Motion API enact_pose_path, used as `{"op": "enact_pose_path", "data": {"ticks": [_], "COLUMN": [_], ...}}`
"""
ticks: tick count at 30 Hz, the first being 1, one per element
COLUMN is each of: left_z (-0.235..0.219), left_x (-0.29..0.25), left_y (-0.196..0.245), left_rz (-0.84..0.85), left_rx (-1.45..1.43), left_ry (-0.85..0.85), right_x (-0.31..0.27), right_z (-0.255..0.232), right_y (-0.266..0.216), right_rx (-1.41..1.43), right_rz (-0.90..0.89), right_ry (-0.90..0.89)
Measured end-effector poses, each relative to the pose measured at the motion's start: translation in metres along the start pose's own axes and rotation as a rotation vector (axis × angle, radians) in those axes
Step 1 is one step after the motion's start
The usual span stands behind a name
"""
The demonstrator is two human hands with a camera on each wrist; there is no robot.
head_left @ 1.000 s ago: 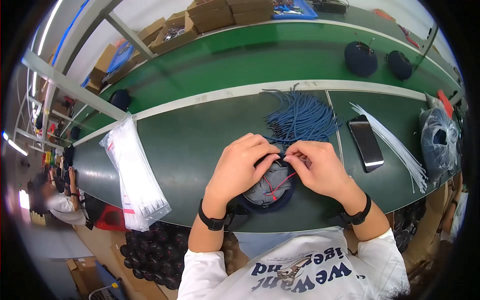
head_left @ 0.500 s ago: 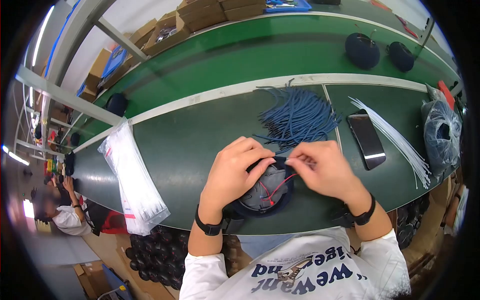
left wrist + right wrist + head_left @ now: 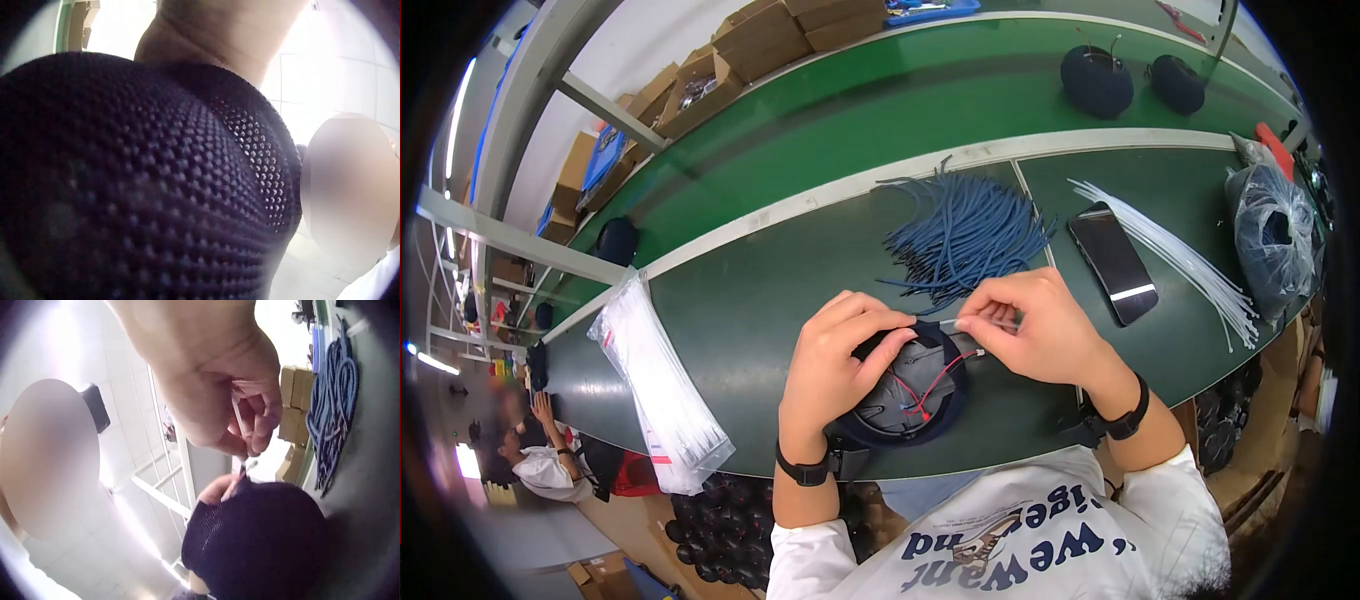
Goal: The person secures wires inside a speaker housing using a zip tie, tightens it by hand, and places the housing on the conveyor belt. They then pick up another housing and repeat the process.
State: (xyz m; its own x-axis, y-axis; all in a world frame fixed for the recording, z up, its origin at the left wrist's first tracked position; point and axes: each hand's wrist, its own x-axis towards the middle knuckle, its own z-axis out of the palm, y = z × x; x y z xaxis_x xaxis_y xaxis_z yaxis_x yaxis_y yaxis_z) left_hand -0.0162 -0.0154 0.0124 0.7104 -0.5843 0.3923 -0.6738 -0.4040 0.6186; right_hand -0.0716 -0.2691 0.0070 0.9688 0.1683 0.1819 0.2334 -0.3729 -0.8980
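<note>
A round navy mesh-covered piece (image 3: pixel 905 392) with a grey inside and red wires lies at the table's front edge. My left hand (image 3: pixel 892 338) grips its far rim, fingers curled over the edge. My right hand (image 3: pixel 966 325) pinches a thin white tie (image 3: pixel 952 322) just above that rim. The left wrist view is almost filled by the dark mesh (image 3: pixel 144 187). From the right wrist, the right hand (image 3: pixel 247 447) pinches the white tie (image 3: pixel 239 419) above the navy piece (image 3: pixel 262 544).
A heap of blue cords (image 3: pixel 965 235) lies just beyond the hands, with a phone (image 3: pixel 1112 262) and loose white ties (image 3: pixel 1175 255) to the right. A bag of ties (image 3: pixel 662 385) lies left, a plastic bag (image 3: pixel 1272 235) far right. Two navy pieces (image 3: pixel 1097 80) sit on the green belt.
The hands have drawn slightly apart, and a short length of white tie now shows between them. The navy piece stays in the left hand's grip.
</note>
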Motion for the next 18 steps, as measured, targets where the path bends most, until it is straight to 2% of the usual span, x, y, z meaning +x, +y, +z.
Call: {"op": "enact_pose_path", "data": {"ticks": [4,8,11,12,16,18], "left_z": [0.005,0.003,0.006,0.008,0.003,0.006], "left_x": [0.001,0.001,0.001,0.002,0.000,0.002], "left_y": [0.005,0.003,0.004,0.004,0.003,0.005], "left_rz": [-0.002,-0.033,-0.027,-0.016,-0.019,0.005], "left_rx": [0.005,-0.001,0.010,0.008,-0.009,-0.005], "left_ry": [-0.015,-0.011,0.001,0.005,-0.002,-0.005], "right_x": [0.002,0.001,0.002,0.002,0.001,0.005], "right_z": [0.021,-0.002,0.016,0.022,0.005,0.012], "right_y": [0.002,0.007,0.009,0.009,0.009,0.009], "right_rx": [0.059,0.066,0.089,0.100,0.079,0.096], "right_rz": [-0.070,-0.011,-0.023,-0.080,-0.015,-0.015], "right_ry": [0.012,-0.033,0.000,0.032,0.016,0.037]}}
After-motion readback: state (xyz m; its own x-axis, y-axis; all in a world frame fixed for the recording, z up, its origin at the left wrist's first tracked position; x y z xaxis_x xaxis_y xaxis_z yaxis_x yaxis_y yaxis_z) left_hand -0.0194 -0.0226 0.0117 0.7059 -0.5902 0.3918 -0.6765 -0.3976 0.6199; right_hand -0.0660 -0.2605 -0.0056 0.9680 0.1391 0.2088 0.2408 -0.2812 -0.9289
